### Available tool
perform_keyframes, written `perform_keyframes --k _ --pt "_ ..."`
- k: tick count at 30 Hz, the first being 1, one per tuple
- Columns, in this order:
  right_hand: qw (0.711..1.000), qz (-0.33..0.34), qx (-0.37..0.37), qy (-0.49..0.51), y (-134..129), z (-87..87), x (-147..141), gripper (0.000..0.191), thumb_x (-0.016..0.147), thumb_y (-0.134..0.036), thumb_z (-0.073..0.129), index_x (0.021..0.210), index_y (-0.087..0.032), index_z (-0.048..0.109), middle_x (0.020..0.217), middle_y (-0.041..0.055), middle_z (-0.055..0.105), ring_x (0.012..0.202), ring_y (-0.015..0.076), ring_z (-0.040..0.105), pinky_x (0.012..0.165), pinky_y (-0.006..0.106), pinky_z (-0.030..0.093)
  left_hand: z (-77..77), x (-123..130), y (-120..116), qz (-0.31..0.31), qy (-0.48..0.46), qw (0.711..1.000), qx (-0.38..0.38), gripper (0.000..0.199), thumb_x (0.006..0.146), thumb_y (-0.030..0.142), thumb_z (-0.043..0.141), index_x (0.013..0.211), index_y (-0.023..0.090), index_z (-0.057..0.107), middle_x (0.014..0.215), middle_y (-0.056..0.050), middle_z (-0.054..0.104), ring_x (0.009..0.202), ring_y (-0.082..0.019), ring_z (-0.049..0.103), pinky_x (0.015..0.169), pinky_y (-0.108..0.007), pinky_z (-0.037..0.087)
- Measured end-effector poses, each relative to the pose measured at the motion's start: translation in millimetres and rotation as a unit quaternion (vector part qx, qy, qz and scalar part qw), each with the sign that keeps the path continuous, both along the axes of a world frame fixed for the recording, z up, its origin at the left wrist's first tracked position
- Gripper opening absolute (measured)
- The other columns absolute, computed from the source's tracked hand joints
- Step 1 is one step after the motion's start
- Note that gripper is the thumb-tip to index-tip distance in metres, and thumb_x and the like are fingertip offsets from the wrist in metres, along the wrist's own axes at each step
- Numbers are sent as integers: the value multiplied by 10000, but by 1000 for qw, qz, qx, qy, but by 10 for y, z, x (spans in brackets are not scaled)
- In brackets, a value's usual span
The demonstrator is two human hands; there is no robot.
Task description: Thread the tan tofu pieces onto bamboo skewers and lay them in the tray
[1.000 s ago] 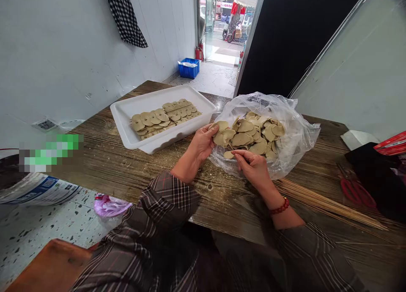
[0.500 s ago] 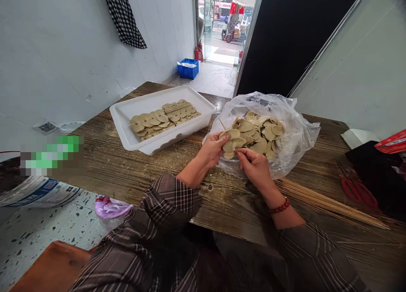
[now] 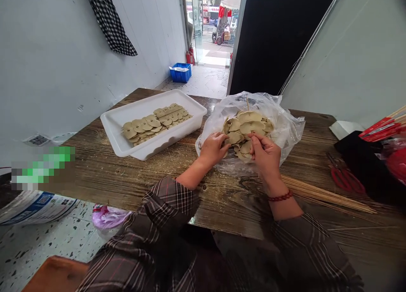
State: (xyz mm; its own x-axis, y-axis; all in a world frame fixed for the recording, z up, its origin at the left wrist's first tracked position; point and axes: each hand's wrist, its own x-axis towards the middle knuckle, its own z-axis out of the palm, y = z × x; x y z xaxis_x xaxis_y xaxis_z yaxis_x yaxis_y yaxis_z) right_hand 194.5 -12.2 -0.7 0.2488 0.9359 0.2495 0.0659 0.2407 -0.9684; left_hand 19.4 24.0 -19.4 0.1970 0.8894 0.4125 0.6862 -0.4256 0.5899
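Observation:
My right hand [image 3: 265, 151] pinches the lower end of a thin bamboo skewer [image 3: 248, 103]. Flat, tan-green round slices [image 3: 251, 116] are threaded on it, and its tip points away from me. My left hand [image 3: 214, 148] is at the left side of the pile, its fingers and thumb closed around the edge of a loose slice [image 3: 234, 137]. More slices lie heaped beneath both hands in a clear plastic bag [image 3: 287, 125]. What the slices are made of, I cannot tell.
To the left, a white plastic tray [image 3: 118, 146] holds rows of skewered slices [image 3: 144, 125]. Bare bamboo skewers [image 3: 330, 195] lie at the right, near red-handled scissors [image 3: 347, 178] and a black box [image 3: 358, 156]. A bucket [image 3: 41, 205] stands below the table's left side.
My right hand has turned the skewer more upright and over the pile. My left hand has let go of the skewered slices and moved down to the loose ones. The view has shifted slightly right.

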Motion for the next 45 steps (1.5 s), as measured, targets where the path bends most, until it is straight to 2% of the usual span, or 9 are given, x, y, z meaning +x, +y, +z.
perform_keyframes --k 4,9,15,20,23,29,34,39,45 --pt "1000 23 5 -5 -22 7 -45 376 846 -465 614 1017 -151 731 514 -47 517 419 89 393 394 225 321 -51 42 56 10 102 994 22 239 795 224 657 1028 175 683 1038 -126 670 1037 -287 589 921 -407 453" --pt "999 39 -3 -15 -29 4 -66 371 845 -472 612 998 -156 729 503 -49 512 413 90 388 402 228 319 -94 21 127 14 87 996 26 196 794 169 609 971 198 687 977 -96 678 974 -255 600 875 -375 457" --pt "999 49 1 -19 -25 -8 -62 353 850 -462 608 996 -164 731 509 -41 514 422 94 389 404 226 318 -47 -32 129 28 -158 986 -54 89 774 211 586 776 182 670 789 -26 681 763 -167 591 756 -285 454" --pt "998 58 -9 -21 -47 -1 -76 349 854 -450 606 1002 -159 730 510 -43 512 421 93 397 401 223 325 46 -116 80 -4 -399 905 -144 140 738 303 624 698 172 591 848 -32 728 748 -141 609 713 -244 458" --pt "998 56 -8 -22 -58 -9 -85 361 848 -460 613 1003 -156 729 506 -45 513 419 96 404 400 226 331 60 -196 54 -9 -444 879 -173 181 737 340 655 744 170 592 787 -36 729 674 -133 599 654 -235 447" --pt "998 56 -4 -40 -46 -53 -83 351 852 -458 618 999 -162 734 511 -43 517 434 96 401 409 225 328 -22 -325 -5 -25 -300 945 -125 158 697 208 696 849 169 679 867 -50 731 835 -173 656 803 -285 487" --pt "998 55 -4 -42 -44 -63 -77 350 851 -457 627 1000 -161 737 517 -39 524 437 96 409 404 221 335 19 -360 -68 -31 -91 993 -71 286 665 77 654 922 187 712 1024 -62 710 984 -212 640 944 -357 472" --pt "997 57 -10 -50 -51 -66 -79 356 855 -454 623 1013 -157 740 515 -42 520 432 93 403 404 223 336 8 -343 -72 -46 26 998 -14 229 707 30 562 840 191 659 1028 -64 658 985 -197 620 938 -342 478" --pt "996 68 -1 -63 -47 -91 -77 346 873 -443 608 1021 -159 738 514 -42 523 433 90 411 413 219 332 38 -276 -156 -33 146 987 61 142 847 106 491 797 183 599 1015 -125 640 970 -241 579 917 -393 450"
